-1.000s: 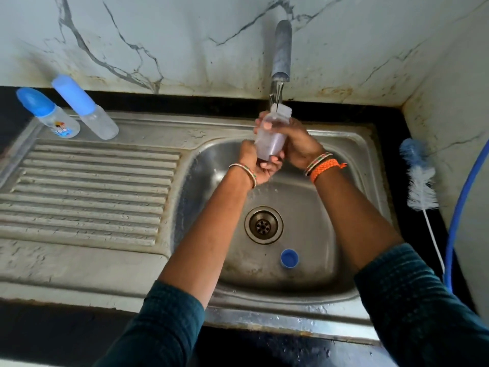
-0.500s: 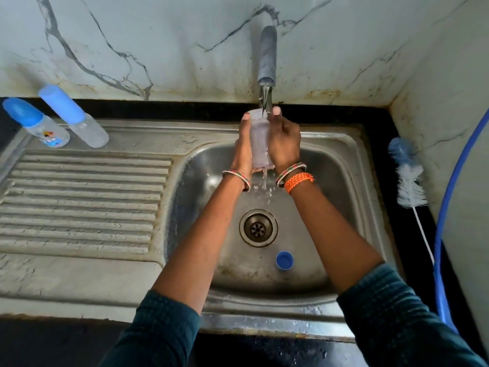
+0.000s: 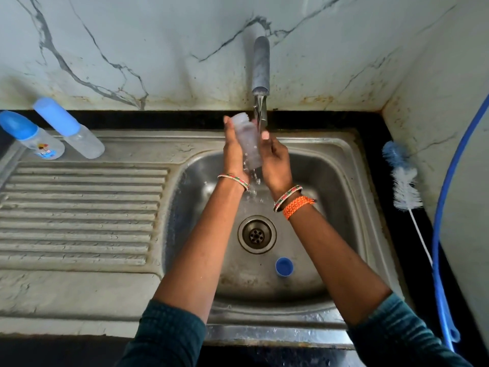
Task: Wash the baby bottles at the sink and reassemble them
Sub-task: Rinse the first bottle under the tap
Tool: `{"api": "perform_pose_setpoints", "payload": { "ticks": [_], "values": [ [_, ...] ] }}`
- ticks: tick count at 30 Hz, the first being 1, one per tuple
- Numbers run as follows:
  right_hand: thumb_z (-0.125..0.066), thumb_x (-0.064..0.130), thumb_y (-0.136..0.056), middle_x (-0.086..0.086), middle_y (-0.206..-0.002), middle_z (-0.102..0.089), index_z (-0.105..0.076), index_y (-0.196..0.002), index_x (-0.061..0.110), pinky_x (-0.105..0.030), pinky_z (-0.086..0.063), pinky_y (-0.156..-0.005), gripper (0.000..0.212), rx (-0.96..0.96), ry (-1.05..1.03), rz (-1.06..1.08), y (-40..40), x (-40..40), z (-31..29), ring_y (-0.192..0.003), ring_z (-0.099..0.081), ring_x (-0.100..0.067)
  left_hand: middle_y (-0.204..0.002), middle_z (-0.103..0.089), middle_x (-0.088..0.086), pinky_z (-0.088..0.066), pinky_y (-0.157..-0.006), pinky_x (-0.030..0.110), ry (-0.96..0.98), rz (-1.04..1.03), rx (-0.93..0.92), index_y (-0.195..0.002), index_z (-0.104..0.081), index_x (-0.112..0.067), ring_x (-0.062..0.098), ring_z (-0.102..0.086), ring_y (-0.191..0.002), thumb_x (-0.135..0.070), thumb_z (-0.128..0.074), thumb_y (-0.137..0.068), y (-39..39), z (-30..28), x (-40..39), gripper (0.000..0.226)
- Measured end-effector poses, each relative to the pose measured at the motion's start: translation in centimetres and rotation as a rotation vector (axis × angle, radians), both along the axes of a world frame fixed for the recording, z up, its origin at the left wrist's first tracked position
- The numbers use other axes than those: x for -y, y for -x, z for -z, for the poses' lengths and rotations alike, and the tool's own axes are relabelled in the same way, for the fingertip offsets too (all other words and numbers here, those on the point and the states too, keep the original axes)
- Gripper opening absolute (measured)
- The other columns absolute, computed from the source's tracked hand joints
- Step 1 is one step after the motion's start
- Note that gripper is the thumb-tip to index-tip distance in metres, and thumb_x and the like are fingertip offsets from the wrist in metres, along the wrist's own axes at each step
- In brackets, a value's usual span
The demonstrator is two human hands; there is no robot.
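Head view looks down on a steel sink (image 3: 352,165) whose tap (image 3: 260,67) runs a thin stream of water. Just under the tap's mouth, an open clear bottle (image 3: 247,140) is held between both hands, its neck tipped up and away toward the wall. Half a second ago the bottle stood nearly straight under the stream with both hands pressed close around it; now it leans to the left of the tap and the water falls past its right side, dripping off its base into the basin. The left hand (image 3: 232,152) grips the bottle from the left, fingers wrapped behind it. The right hand (image 3: 275,160) has loosened: its fingers are only lightly curled against the bottle's right side, with a fingertip raised just below the tap. Below the tap in the basin lie the drain (image 3: 256,234) and, nearer the person, a small blue cap (image 3: 284,266). Far left of the tap, two capped bottles (image 3: 68,128) lie on the back edge of the drainboard (image 3: 79,207). Right of the tap, a bottle brush (image 3: 403,181) lies on the dark counter beside a blue hose (image 3: 439,260).
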State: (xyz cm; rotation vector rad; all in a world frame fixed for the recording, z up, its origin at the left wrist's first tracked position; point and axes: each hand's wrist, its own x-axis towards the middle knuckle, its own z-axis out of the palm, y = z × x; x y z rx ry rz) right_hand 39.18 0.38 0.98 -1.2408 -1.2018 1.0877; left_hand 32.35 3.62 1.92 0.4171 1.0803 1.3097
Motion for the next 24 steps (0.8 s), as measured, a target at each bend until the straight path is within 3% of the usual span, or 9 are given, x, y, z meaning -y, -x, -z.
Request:
{"api": "perform_pose_setpoints", "payload": {
  "ticks": [3, 6, 7, 9, 11, 12, 16, 20, 24],
  "values": [
    [-0.036, 0.017, -0.103, -0.015, -0.153, -0.028, -0.018, -0.150, 0.005, -0.030, -0.027, -0.114, 0.052, 0.349, -0.100, -0.084, -0.3, 1.7, 1.3, -0.141, -0.029, -0.024, -0.115, -0.058, 0.016, -0.041, -0.100, 0.046, -0.057, -0.031, 0.065, -0.119, -0.057, -0.007, 0.029, -0.053, -0.099, -0.064, -0.025, -0.093, 0.7, -0.5, -1.3, 0.070],
    [-0.044, -0.010, -0.082, -0.019, -0.158, -0.005, 0.000, -0.148, -0.003, -0.037, -0.018, -0.119, 0.080, 0.745, -0.292, -0.178, -1.8, 2.0, 2.5, -0.147, -0.008, -0.029, -0.113, -0.061, 0.015, -0.041, -0.103, 0.053, -0.112, -0.023, -0.005, -0.115, -0.058, -0.007, 0.030, -0.058, -0.103, -0.056, -0.029, -0.097, 1.2, -1.1, -1.8, 0.059],
    [-0.046, -0.012, -0.079, -0.019, -0.157, -0.010, 0.001, -0.148, -0.004, -0.035, -0.022, -0.117, 0.084, 0.706, -0.265, -0.189, -1.8, 2.0, 2.2, -0.145, -0.015, -0.029, -0.116, -0.060, 0.016, -0.042, -0.101, 0.055, -0.124, -0.014, -0.006, -0.116, -0.056, -0.009, 0.032, -0.058, -0.107, -0.053, -0.031, -0.098, 1.1, -1.2, -1.7, 0.054],
    [-0.051, -0.011, -0.083, -0.016, -0.148, -0.035, -0.006, -0.150, 0.000, -0.029, -0.037, -0.107, 0.081, 0.245, -0.075, -0.236, -1.3, 1.6, 0.8, -0.132, -0.041, -0.023, -0.118, -0.058, 0.018, -0.044, -0.099, 0.054, -0.117, -0.042, 0.003, -0.124, -0.050, -0.007, 0.033, -0.058, -0.109, -0.043, -0.040, -0.098, 1.1, -0.8, -1.1, 0.045],
    [-0.050, -0.005, -0.091, -0.014, -0.128, -0.055, -0.037, -0.139, 0.004, -0.033, -0.046, -0.097, 0.050, -0.359, 0.166, -0.243, -0.7, 1.2, -0.2, -0.116, -0.055, -0.024, -0.096, -0.059, 0.010, -0.051, -0.086, 0.046, -0.143, -0.094, -0.010, -0.111, -0.053, -0.009, 0.025, -0.059, -0.090, -0.027, -0.050, -0.097, 1.1, -0.1, -0.2, 0.024],
    [-0.048, 0.002, -0.095, -0.014, -0.119, -0.060, -0.048, -0.127, 0.004, -0.033, -0.048, -0.092, 0.032, -0.532, 0.257, -0.220, -0.7, 0.9, -0.4, -0.106, -0.059, -0.024, -0.088, -0.058, 0.006, -0.052, -0.077, 0.040, -0.171, -0.100, -0.018, -0.104, -0.054, -0.010, 0.020, -0.058, -0.081, -0.020, -0.053, -0.095, 1.2, 0.1, 0.2, 0.013],
    [-0.047, -0.004, -0.094, -0.016, -0.097, -0.064, -0.053, -0.120, -0.008, -0.032, -0.054, -0.080, 0.027, -0.734, 0.490, -0.083, -1.6, 0.2, 0.0, -0.084, -0.063, -0.023, -0.087, -0.061, 0.001, -0.049, -0.079, 0.034, -0.346, -0.090, -0.147, -0.094, -0.056, -0.015, 0.011, -0.060, -0.078, 0.001, -0.059, -0.088, 1.3, 0.2, 0.6, 0.018],
    [-0.057, -0.007, -0.087, -0.012, -0.072, -0.070, -0.063, -0.091, -0.001, -0.036, -0.059, -0.070, 0.010, -0.783, 0.559, 0.048, -1.6, 0.0, 0.4, -0.062, -0.069, -0.020, -0.086, -0.063, -0.001, -0.048, -0.080, 0.032, -0.379, -0.127, -0.214, -0.092, -0.056, -0.018, 0.009, -0.060, -0.079, 0.004, -0.061, -0.086, 1.0, -0.1, 0.8, 0.023],
    [-0.046, 0.002, -0.095, -0.016, -0.100, -0.062, -0.055, -0.110, 0.001, -0.037, -0.047, -0.093, 0.017, -0.869, 0.552, -0.120, -1.9, 0.0, 0.5, -0.088, -0.062, -0.023, -0.092, -0.061, 0.000, -0.049, -0.083, 0.036, -0.306, -0.124, -0.107, -0.095, -0.055, -0.019, 0.012, -0.059, -0.085, -0.002, -0.059, -0.089, 0.8, 0.6, 1.4, 0.019]
  ]
}}
